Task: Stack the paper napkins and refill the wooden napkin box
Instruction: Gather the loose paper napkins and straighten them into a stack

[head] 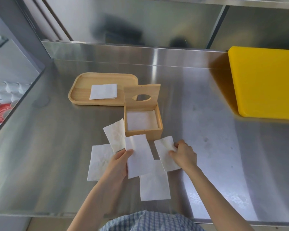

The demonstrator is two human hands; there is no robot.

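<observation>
The wooden napkin box stands open mid-counter, its lid with an oval hole tipped up at the back and white napkins lying inside. Several white paper napkins lie scattered in front of it. My left hand holds one napkin by its left edge, lifted over the others. My right hand pinches another napkin at its right edge. More loose napkins lie at the left, upper left and bottom.
A wooden tray behind the box holds a small napkin stack. A yellow cutting board lies at the right. The steel counter ends at a left edge, with dishes below.
</observation>
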